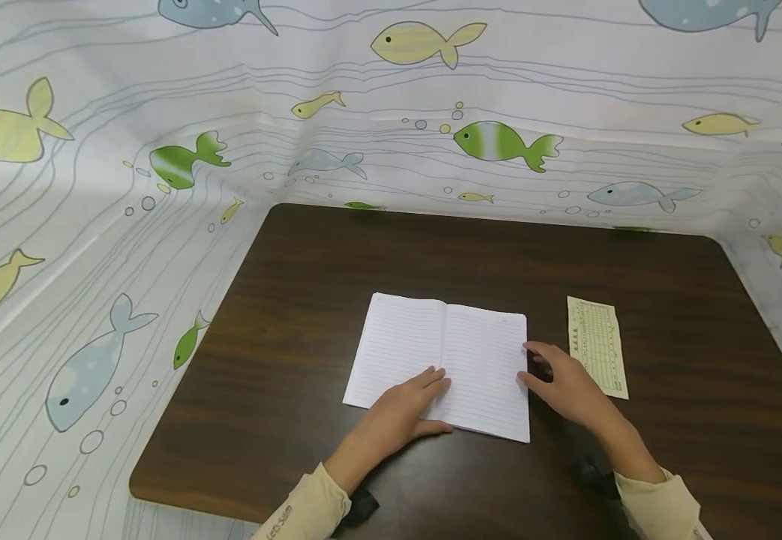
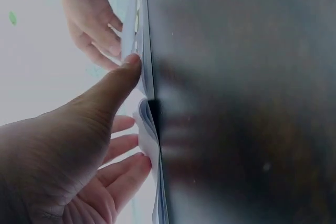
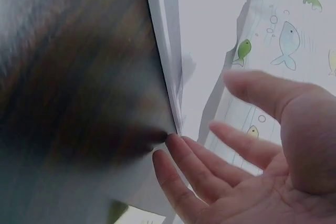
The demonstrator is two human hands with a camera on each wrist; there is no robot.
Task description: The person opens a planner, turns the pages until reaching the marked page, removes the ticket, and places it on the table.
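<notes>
An open lined notebook [image 1: 485, 360] lies on the dark wooden table, its ruled pages bare of visible writing. My left hand [image 1: 401, 409] rests on it near the centre fold, fingers stretched over the pages and thumb by the lower edge. In the left wrist view, the thumb of that hand [image 2: 79, 135] is at the notebook's [image 2: 149, 135] edge. At the notebook's right edge is my right hand [image 1: 569, 386], thumb and fingers apart. The right wrist view shows fingertips of this hand [image 3: 236, 166] at the page edges [image 3: 170, 66], with the thumb held away.
A pale yellow-green printed slip with a grid [image 1: 597, 345] lies just right of the notebook, partly behind my right hand. The brown table [image 1: 283, 337] has rounded corners. White sheeting printed with fish [image 1: 364, 127] hangs around its back and sides.
</notes>
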